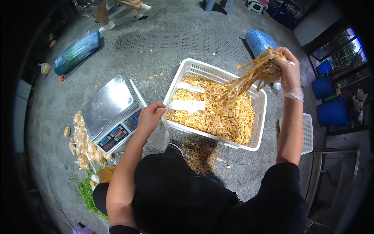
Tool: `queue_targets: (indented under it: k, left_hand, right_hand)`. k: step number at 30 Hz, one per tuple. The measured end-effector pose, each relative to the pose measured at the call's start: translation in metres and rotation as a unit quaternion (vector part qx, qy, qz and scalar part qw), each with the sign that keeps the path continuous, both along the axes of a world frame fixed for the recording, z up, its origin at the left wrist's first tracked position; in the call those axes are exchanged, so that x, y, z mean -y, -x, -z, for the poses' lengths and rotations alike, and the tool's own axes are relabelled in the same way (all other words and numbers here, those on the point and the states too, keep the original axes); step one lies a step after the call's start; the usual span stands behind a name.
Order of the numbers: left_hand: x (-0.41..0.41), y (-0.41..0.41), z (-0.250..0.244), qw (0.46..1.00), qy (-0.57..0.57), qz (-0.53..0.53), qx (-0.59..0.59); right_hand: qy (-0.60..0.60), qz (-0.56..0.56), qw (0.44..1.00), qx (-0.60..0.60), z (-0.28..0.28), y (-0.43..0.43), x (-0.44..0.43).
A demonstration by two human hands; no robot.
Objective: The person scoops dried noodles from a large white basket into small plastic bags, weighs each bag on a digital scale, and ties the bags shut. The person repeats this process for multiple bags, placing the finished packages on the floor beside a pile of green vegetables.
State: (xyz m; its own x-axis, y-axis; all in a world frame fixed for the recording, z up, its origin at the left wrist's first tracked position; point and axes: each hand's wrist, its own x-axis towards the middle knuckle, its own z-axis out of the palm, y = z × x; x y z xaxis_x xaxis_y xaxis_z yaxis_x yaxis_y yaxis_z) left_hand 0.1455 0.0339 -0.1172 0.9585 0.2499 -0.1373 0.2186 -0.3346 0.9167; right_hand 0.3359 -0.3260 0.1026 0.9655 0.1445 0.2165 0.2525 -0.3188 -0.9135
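Observation:
A white plastic crate [216, 137] stands on the floor, filled with shredded yellow-brown food strips [225, 120]. White bags or papers [188, 105] lie on the strips at its left end. My right hand [287, 67], in a clear plastic glove, grips a bunch of long strips [260, 71] above the crate's right end; their lower ends hang over the heap. At the crate's left rim, my left hand [152, 117] pinches the edge of a clear plastic bag [160, 134], which hangs down. Left of it is a digital scale [112, 102] with a bare metal pan.
Filled small bags [83, 140] and green leaves [87, 193] lie on the floor at left. Spilled shreds [201, 155] lie below the crate. Blue bundles [77, 52] [260, 41] flank a perforated floor strip [175, 42]. A person's legs [102, 14] are at top left.

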Motion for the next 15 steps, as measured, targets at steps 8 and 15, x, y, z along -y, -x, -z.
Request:
queue_targets:
  k: [8,15]
  left_hand:
    - [-0.002,0.015,-0.034,1.0,0.011,0.02,0.0]
    - [0.014,0.007,-0.059,0.999,0.01,0.051,0.014]
  right_hand:
    - [0.102,-0.013,0.993,-0.052,0.015,-0.023,0.019]
    - [0.092,-0.045,0.994,0.041,-0.047,-0.019,0.009]
